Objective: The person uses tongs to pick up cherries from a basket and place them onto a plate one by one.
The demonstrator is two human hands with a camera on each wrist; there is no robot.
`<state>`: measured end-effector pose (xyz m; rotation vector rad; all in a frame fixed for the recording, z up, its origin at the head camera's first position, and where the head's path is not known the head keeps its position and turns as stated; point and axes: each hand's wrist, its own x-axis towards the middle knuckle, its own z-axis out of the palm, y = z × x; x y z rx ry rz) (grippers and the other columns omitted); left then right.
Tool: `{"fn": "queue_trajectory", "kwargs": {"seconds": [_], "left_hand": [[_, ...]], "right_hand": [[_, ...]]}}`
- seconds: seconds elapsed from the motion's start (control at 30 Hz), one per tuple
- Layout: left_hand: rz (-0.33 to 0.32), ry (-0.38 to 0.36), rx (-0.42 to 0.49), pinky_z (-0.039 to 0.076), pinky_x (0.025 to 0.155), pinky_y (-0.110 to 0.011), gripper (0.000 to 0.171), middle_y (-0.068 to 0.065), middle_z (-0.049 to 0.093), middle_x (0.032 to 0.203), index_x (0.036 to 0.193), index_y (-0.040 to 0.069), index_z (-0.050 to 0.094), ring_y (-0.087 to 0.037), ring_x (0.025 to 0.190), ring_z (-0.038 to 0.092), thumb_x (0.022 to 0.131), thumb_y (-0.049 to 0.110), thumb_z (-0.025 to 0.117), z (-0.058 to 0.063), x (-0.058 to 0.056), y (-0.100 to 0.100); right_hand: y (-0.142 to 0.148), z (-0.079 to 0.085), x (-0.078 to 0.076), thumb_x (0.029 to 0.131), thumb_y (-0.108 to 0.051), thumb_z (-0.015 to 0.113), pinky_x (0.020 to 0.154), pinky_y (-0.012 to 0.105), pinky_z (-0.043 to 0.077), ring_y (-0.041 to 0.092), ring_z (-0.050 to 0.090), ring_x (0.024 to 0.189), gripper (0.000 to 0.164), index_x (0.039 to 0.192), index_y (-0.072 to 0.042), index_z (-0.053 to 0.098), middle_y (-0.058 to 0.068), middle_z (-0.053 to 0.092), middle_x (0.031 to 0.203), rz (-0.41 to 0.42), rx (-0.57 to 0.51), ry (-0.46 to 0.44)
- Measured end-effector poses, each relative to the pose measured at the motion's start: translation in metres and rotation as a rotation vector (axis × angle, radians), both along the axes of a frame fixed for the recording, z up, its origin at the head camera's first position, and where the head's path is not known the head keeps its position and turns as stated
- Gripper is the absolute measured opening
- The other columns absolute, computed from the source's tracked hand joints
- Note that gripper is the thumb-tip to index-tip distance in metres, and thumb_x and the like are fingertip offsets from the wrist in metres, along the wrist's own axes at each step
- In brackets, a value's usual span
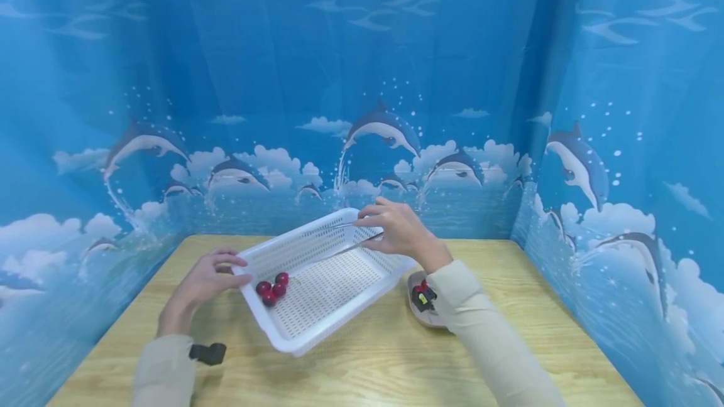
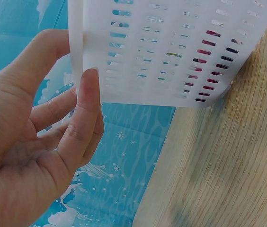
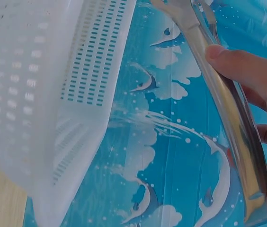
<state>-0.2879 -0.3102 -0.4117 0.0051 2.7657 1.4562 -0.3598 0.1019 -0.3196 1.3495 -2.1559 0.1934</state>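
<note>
A white plastic basket with slotted walls lies at an angle in the middle of the head view. Several dark red cherries are gathered in its left end. My left hand pinches the rim at that end, and in the left wrist view the thumb and fingers are on either side of it. Metal tongs are in my right hand, above the basket's far right part. Their arms slant down to the left over the basket, with nothing visible between the tips.
A small pinkish dish with red fruit stands on the wooden table right of the basket, partly hidden by the right sleeve and a black wrist camera. Blue dolphin-print curtains enclose the table at the back and sides.
</note>
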Motion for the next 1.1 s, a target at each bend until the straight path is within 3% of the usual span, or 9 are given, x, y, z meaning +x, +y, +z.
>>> {"fn": "queue_trajectory", "kwargs": {"seconds": [0.27,0.67,0.8,0.93,1.0,1.1], "left_hand": [[0.001,0.000,0.002,0.053,0.106,-0.061,0.059,-0.027,0.032,0.162,0.129,-0.005,0.063,-0.053,0.136,0.048,0.086,0.030,0.083,0.001,0.001,0.002],[-0.015,0.022,0.014,0.057,0.103,-0.056,0.055,-0.028,0.035,0.159,0.126,-0.006,0.064,-0.052,0.133,0.051,0.086,0.026,0.083,0.001,0.002,0.002],[-0.013,0.020,0.015,0.056,0.103,-0.058,0.056,-0.027,0.036,0.159,0.126,-0.006,0.064,-0.052,0.133,0.051,0.086,0.027,0.084,0.001,0.003,0.002],[-0.011,0.024,0.018,0.056,0.103,-0.057,0.056,-0.027,0.036,0.159,0.126,-0.006,0.064,-0.051,0.133,0.051,0.085,0.026,0.084,0.001,0.003,0.003],[-0.010,0.024,0.018,0.057,0.103,-0.056,0.056,-0.027,0.036,0.159,0.126,-0.006,0.064,-0.051,0.133,0.052,0.085,0.026,0.084,0.002,0.003,0.003],[-0.013,0.023,0.014,0.057,0.103,-0.055,0.056,-0.028,0.035,0.159,0.126,-0.006,0.064,-0.051,0.133,0.052,0.085,0.027,0.084,0.002,0.003,0.002]], "right_hand": [[-0.022,0.004,-0.004,0.080,-0.034,0.089,0.066,0.020,0.051,0.015,0.065,0.096,0.040,0.117,-0.024,0.079,-0.003,0.077,0.117,-0.052,0.094,-0.032],[-0.068,0.004,-0.007,0.082,-0.031,0.087,0.070,0.022,0.052,0.014,0.061,0.096,0.038,0.118,-0.022,0.078,-0.003,0.076,0.119,-0.036,0.244,-0.144],[-0.085,0.001,-0.006,0.084,-0.030,0.086,0.086,0.029,0.061,0.019,0.067,0.111,0.036,0.119,-0.023,0.078,-0.002,0.076,0.121,-0.028,0.295,-0.166],[-0.101,-0.005,-0.007,0.085,-0.032,0.086,0.106,0.033,0.057,0.019,0.067,0.123,0.035,0.118,-0.023,0.079,-0.003,0.076,0.123,-0.019,0.349,-0.156],[-0.109,-0.007,-0.007,0.085,-0.034,0.085,0.104,0.029,0.058,0.016,0.067,0.119,0.035,0.118,-0.024,0.079,-0.005,0.076,0.122,-0.023,0.392,-0.137],[-0.120,-0.010,-0.006,0.085,-0.037,0.085,0.088,0.023,0.059,0.012,0.064,0.110,0.035,0.118,-0.027,0.078,-0.008,0.075,0.119,-0.035,0.454,-0.109]]}}
